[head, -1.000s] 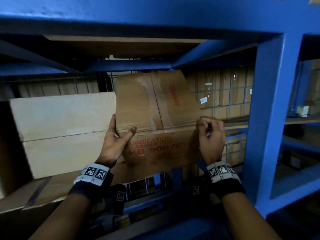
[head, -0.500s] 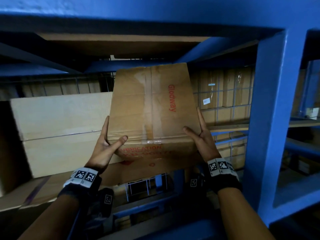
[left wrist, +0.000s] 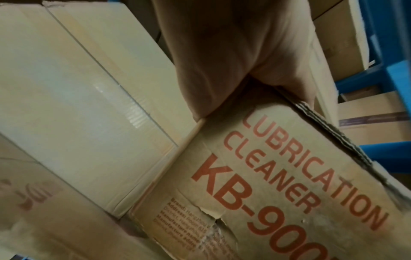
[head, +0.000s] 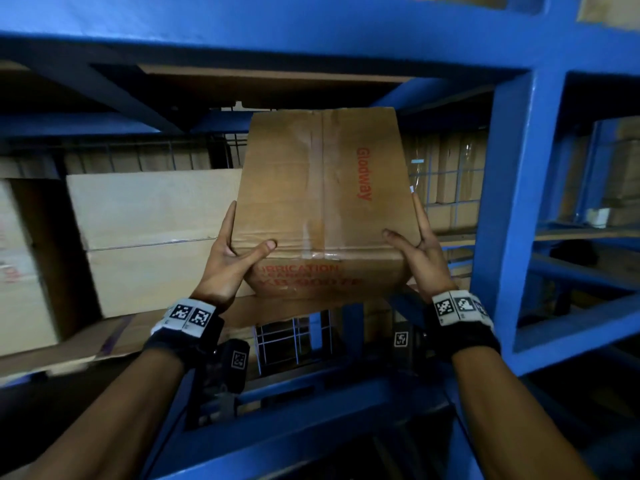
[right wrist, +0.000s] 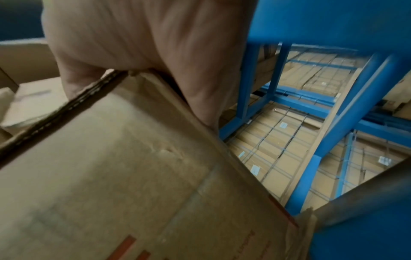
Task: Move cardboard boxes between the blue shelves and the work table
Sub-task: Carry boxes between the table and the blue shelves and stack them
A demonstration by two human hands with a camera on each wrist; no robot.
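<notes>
A worn brown cardboard box (head: 322, 202), printed "Glodway" on top and "LUBRICATION CLEANER" on its front, hangs tilted in the blue shelf opening, its top face turned toward me. My left hand (head: 239, 254) grips its near left corner, fingers up the side and thumb over the top. On the near right corner my right hand (head: 415, 251) holds it the same way. The left wrist view shows the left hand (left wrist: 233, 52) at the corner of the printed face of the box (left wrist: 278, 176). In the right wrist view the right hand (right wrist: 144, 44) clasps the box (right wrist: 111, 176) at its edge.
A large pale box (head: 149, 237) sits on the shelf just left of the held one. A flat cardboard sheet (head: 104, 334) lines the shelf floor. A blue upright post (head: 512, 202) stands close on the right and a blue beam (head: 277, 29) crosses overhead. Wire mesh (head: 446, 174) backs the bay.
The box has risen and tipped so its top faces me. My right hand shifted from the front edge to the right side. My left hand keeps its hold on the left corner.
</notes>
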